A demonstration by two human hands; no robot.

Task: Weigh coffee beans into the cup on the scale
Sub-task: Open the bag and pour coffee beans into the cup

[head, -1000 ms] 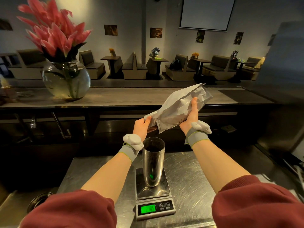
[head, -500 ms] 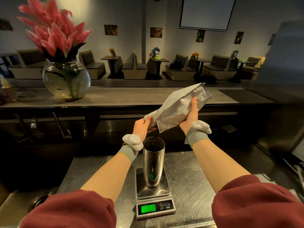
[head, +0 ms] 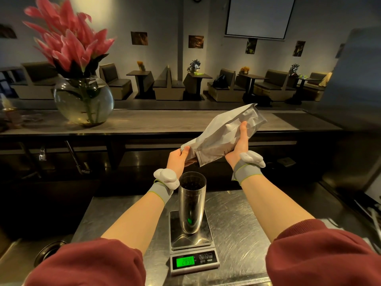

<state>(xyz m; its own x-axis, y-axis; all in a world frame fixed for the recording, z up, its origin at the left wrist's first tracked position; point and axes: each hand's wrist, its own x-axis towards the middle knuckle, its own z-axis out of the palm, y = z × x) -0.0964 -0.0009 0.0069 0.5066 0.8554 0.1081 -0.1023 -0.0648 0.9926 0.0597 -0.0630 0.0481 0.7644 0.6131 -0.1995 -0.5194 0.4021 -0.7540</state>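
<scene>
Coffee beans (head: 192, 185): dark heap inside the steel cup (head: 190, 211), showing just below the rim. Cup upright on the plate of the scale (head: 191, 242), centred, clear of the plate edges. Display (head: 185, 261) at the near edge lit green; digits not read with confidence. Scale near the front edge of the steel worktop (head: 237, 219); bare metal to either side, more on the right. Round drain (head: 48, 251) low at the left, beyond the worktop edge.

Left hand (head: 177, 159) above and just behind the cup rim, thumb and fingers pinched on the low corner of the bag (head: 223, 137). Right hand (head: 240, 144) under the bag's body, fingers curled behind, thumb pressed up its face. Bag tilted, mouth down-left over the cup, not touching the rim. Open air between bag mouth and cup.

Farther back, long bar counter (head: 165, 121), its edge running across; glass vase (head: 83, 100) with pink flowers (head: 68, 42) at left. Beyond, booths and small tables (head: 198, 76), well apart from the work.
</scene>
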